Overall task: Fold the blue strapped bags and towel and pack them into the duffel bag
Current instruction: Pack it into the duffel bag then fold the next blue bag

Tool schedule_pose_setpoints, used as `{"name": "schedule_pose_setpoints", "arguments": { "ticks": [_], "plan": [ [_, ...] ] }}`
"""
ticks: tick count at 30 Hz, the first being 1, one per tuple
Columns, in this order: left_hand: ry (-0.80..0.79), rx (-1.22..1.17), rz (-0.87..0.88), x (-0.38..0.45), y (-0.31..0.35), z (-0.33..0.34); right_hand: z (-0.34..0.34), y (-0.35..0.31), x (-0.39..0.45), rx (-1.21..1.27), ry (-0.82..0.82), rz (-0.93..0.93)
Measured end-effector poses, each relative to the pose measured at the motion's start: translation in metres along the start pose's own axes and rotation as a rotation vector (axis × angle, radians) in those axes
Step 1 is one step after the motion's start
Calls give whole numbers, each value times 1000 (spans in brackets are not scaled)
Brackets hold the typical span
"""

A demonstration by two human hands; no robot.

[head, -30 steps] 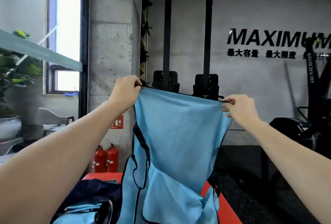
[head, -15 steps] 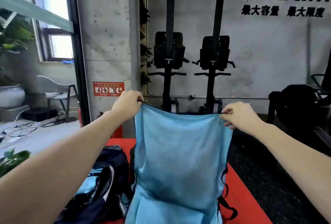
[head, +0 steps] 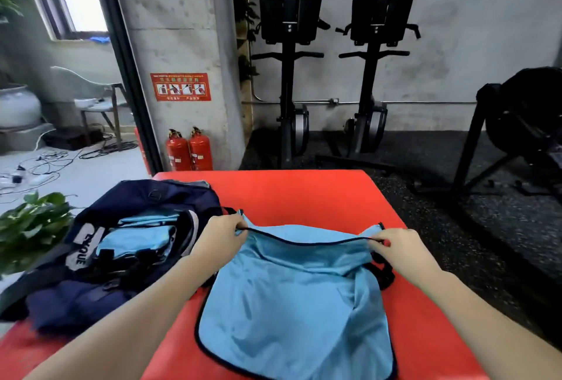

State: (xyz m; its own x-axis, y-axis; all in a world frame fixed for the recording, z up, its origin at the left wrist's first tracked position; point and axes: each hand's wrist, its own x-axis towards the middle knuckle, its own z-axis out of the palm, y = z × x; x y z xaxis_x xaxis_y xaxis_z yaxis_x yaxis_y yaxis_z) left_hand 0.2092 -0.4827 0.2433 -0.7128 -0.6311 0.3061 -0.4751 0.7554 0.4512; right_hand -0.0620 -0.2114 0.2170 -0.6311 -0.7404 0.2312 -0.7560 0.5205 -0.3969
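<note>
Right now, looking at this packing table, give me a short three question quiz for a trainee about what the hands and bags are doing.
1. True or false: both hands pinch the dark-trimmed top edge of the blue bag.
2. Multiple choice: the duffel bag lies A) on the floor, B) on the red table beside the left hand, C) beside the right hand.
3. Short answer: what can be seen inside the open duffel bag?

Key:
1. True. The left hand and right hand each pinch a top corner.
2. B. It sits on the red table, on the left hand's side.
3. Light blue fabric, already packed.
</note>
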Motion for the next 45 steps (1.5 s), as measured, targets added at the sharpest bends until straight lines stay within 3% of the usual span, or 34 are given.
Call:
{"name": "schedule_pose_setpoints", "arguments": {
  "ticks": [3, 8, 14, 16, 19, 22, 24, 29, 35, 42, 45],
  "plan": [
    [-23, -19, 21, -27, -10, 15, 18, 16, -28, -25, 8, 37],
    [-49, 17, 73, -62, -29, 34, 41, 30, -68, -37, -2, -81],
    [-76, 2, 111, -90, -28, 41, 35, -6, -98, -14, 223, -251],
    [-113, -49, 157, -106, -20, 40, 40, -28, -121, 61, 123, -364],
    [-312, -85, 269, -133, -9, 47, 56, -57, -146, 128, -178, -467],
    [-431, -93, 334, -151, 1, 54, 74, -74, -153, 74, -416, -436],
    [-443, -76, 355, -154, 3, 59, 81, -77, -150, 54, -443, -438],
    [-491, 49, 301, -157, -16, 70, 82, -59, -140, 127, -408, -301],
    [-416, 184, 49, -149, -30, 70, 76, -26, -131, -129, -352, -127],
    [-416, 214, -37, -132, -7, 85, 65, -4, -100, -202, -358, -92],
    [-271, 228, -1, -115, 1, 85, 60, -12, -89, -265, -226, -90]
  ]
}}
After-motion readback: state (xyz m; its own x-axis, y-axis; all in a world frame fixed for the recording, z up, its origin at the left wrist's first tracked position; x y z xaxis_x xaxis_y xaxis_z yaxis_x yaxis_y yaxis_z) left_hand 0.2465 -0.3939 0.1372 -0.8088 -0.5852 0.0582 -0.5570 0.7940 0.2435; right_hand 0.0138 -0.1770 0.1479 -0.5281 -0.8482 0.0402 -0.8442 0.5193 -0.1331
